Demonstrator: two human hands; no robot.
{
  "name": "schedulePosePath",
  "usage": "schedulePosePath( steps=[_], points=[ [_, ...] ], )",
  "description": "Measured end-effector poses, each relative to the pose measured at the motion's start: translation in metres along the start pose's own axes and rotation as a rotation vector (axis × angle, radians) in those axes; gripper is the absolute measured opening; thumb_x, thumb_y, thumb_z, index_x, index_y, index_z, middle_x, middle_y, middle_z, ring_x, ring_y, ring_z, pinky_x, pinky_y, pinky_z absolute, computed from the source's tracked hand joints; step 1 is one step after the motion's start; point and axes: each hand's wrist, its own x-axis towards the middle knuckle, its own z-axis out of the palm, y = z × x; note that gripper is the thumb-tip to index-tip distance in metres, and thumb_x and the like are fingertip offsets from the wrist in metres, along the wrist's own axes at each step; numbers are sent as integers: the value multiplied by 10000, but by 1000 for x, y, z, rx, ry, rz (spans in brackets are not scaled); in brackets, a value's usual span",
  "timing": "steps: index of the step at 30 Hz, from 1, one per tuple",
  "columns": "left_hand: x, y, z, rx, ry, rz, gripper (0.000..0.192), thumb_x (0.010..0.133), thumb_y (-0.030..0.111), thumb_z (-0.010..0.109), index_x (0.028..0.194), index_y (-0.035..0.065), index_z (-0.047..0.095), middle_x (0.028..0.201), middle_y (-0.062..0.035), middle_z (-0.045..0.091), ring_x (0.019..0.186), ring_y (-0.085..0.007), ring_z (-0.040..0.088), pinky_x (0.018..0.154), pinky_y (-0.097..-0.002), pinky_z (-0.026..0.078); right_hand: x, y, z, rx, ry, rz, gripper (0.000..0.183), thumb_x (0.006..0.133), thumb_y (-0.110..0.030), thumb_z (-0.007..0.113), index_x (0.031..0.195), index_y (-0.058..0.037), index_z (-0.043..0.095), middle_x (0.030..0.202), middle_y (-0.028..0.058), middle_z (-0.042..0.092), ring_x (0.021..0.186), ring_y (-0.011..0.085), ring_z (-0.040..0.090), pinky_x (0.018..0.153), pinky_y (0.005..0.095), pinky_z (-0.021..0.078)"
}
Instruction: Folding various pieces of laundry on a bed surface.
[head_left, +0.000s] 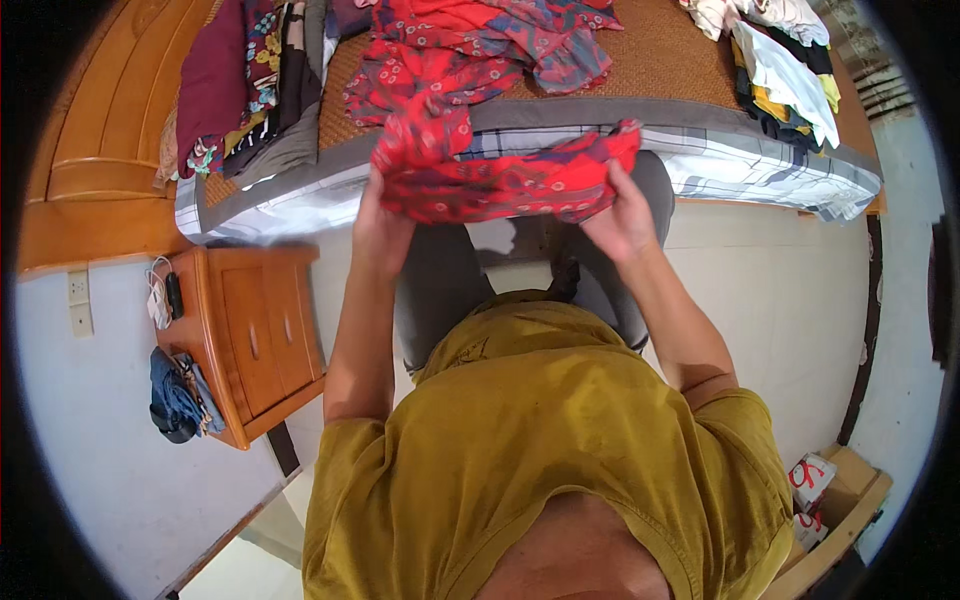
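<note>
A red floral cloth garment (510, 184) is stretched between my two hands over my lap, at the near edge of the bed. My left hand (386, 225) grips its left end, where the cloth is blurred and bunched. At the right end my right hand (622, 214) pinches the fabric, thumb on top. The garment runs up from its left side onto the bed, where more red and grey-blue floral fabric (480, 52) lies loosely spread. Whether it is all one piece I cannot tell.
A woven brown mat (660, 60) covers the bed. Folded clothes (217, 90) are piled at its left, and another clothes pile (787, 75) lies at its right. A wooden nightstand (255, 337) stands left, with jeans (176, 394) beside a cable (157, 292). Cardboard boxes (847, 480) sit lower right.
</note>
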Motion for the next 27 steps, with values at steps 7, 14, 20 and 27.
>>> schedulePosePath(
  steps=[7,14,20,27],
  points=[
    [-43,-11,-33,991,-140,-169,465,879,213,542,1272,13,397,1202,-99,508,1116,-185,478,918,-322,386,-4,-15,-6,-161,84,-147,292,905,-236,491,1143,-68,497,1140,75,557,1084,208,514,970,393,373],
    [-50,-75,31,930,-129,283,419,862,167,567,1236,47,423,1109,-74,560,956,-161,567,854,-285,431,-20,38,55,-800,-356,-5,541,873,-251,557,1315,-33,334,1222,90,463,1107,160,470,901,302,398],
    [-26,-44,43,320,90,-26,313,896,188,513,1170,45,466,1082,-69,579,937,-165,584,806,-305,480,-17,37,41,-928,-485,-12,443,901,-173,511,1295,-26,372,1239,96,473,1121,188,465,941,314,373],
    [-22,-4,47,50,133,-97,344,914,265,482,1171,36,463,1114,-119,568,998,-241,581,863,-396,481,-5,16,4,-1030,-81,-351,450,869,-101,535,1287,-42,380,1181,107,499,1081,182,478,925,318,369]
  ],
)
